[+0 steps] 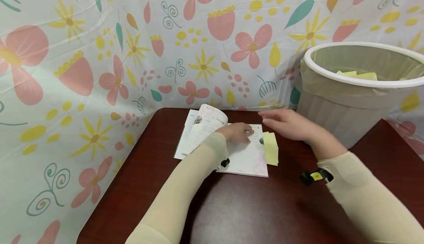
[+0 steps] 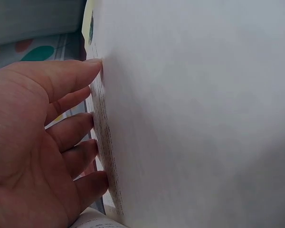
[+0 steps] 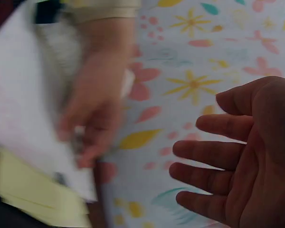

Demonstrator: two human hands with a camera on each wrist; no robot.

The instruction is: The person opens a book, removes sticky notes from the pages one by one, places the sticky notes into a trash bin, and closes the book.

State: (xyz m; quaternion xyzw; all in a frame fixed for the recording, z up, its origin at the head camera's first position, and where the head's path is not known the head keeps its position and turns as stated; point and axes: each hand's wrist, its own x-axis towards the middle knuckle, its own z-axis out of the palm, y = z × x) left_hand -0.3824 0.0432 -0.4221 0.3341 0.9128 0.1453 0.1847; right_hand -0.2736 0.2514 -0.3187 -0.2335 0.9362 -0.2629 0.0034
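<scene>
An open book point(image 1: 246, 161) lies on the table, its left pages point(image 1: 207, 126) curling upward. My left hand point(image 1: 236, 132) rests across the book, fingertips on the right page; the left wrist view shows those fingers point(image 2: 78, 159) spread and slightly bent against the printed paper point(image 2: 180, 95). Yellow sticky notes point(image 1: 271, 150) stick out past the book's right edge. To the right of the notes, my right hand point(image 1: 291, 124) is held in the air with nothing in it. In the right wrist view its fingers point(image 3: 206, 154) are loosely extended and apart.
A bin point(image 1: 341, 108) with a white rim and a liner stands at the right, yellow paper point(image 1: 364, 75) inside it. Behind the dark red table point(image 1: 251, 207) hangs a flower-patterned cloth point(image 1: 205, 34), which also runs along the left side.
</scene>
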